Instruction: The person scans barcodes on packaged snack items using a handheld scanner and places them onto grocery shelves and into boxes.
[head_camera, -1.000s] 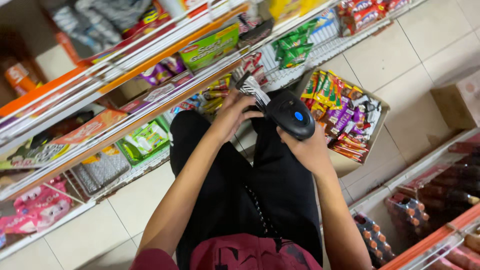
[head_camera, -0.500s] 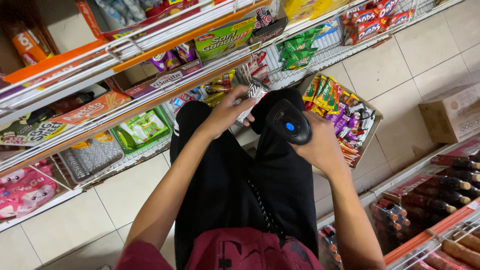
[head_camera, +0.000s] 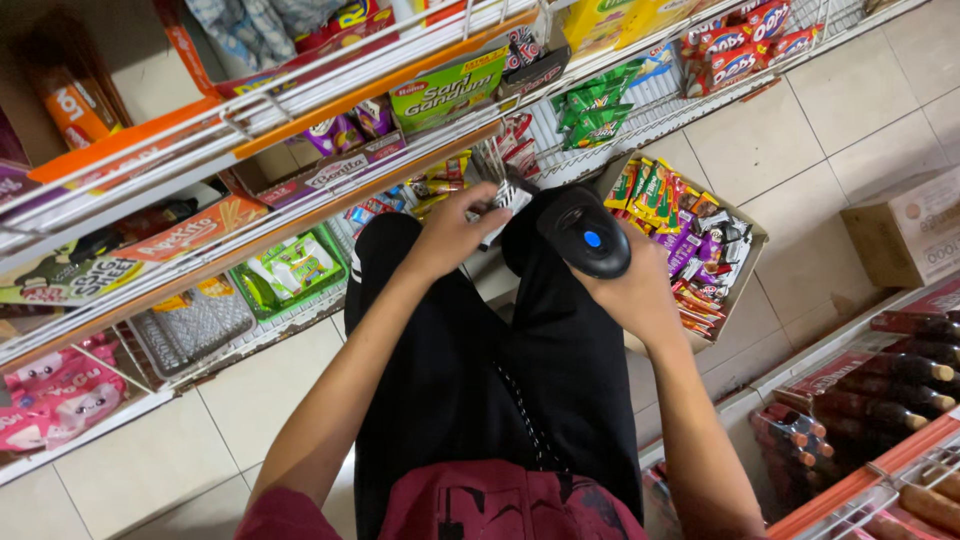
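My left hand grips a small black-and-white striped packet just in front of the lower shelf. My right hand holds a black handheld scanner with a blue button on top, its head turned toward the packet. Both hands are above my knees in black trousers; I am crouched in a shop aisle.
Wire shelves with orange price rails hold snack packets on the left and top. An open cardboard box of colourful snacks lies on the tiled floor to the right. A closed carton stands farther right. Bottles fill the lower right shelf.
Both hands have stayed together over my knees, the packet and scanner kept close; the view has shifted slightly, with the hands a little lower in frame.
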